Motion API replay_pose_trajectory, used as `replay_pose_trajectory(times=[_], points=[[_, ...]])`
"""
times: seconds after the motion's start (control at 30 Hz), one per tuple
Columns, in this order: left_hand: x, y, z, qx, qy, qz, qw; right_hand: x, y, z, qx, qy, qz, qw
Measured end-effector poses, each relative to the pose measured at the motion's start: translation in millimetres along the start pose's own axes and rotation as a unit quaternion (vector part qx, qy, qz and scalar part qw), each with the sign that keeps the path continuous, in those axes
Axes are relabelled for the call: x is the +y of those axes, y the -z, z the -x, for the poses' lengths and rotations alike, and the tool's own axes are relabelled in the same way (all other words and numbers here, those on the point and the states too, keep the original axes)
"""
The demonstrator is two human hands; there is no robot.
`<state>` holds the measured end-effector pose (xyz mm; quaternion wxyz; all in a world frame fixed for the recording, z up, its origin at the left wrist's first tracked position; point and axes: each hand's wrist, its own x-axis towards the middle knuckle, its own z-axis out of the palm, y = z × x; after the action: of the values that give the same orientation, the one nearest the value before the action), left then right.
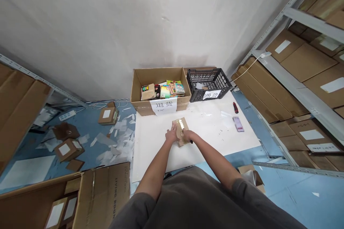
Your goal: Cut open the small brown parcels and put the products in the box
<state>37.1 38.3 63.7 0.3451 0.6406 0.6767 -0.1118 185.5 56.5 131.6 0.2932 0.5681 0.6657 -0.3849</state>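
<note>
A small brown cardboard box [185, 123] with shiny clear tape along its top lies on the white tabletop in front of me. Its left side is held by my left hand [172, 134], with the fingers against the edge and top. My right hand [187, 136] is closed over the lower right part of the box. A small dark end sticks out beneath that hand; the rest is hidden by the fingers, so I cannot tell what it is. Farther right on the table lies a red and black tool [235, 107], apart from both hands.
Behind the small box stand an open carton [145, 108] of small colourful boxes and a black plastic crate [197, 94], both with paper signs. A blurred purple item [238, 124] lies at right. Paper scraps [118, 141] litter the left floor. Shelves [303, 91] with cartons flank the table.
</note>
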Motion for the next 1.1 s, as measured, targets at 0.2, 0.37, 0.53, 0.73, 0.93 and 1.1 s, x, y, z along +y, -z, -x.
replay_pose_trajectory(times=[0.2,0.37,0.53,0.73,0.93,1.1], points=[[0,2.5,1,-0.005,0.004,0.002,1.000,21,-27,23,-0.050,0.013,0.013,0.999],[1,4.6,5,-0.004,0.003,0.003,1.000,31,-64,39,-0.014,0.021,0.005,1.000],[2,8.8,8,0.000,0.001,0.004,1.000,59,-79,48,0.037,0.029,-0.017,0.999],[16,-6.4,20,0.022,0.020,0.005,1.000,113,-71,32,0.206,-0.038,-0.139,0.968],[50,-37.2,37,0.100,-0.026,-0.062,0.993,106,-74,-17,0.188,-0.048,-0.212,0.958],[50,-30.4,39,0.016,-0.245,-0.099,0.964,99,-68,-36,0.209,-0.051,-0.215,0.953]])
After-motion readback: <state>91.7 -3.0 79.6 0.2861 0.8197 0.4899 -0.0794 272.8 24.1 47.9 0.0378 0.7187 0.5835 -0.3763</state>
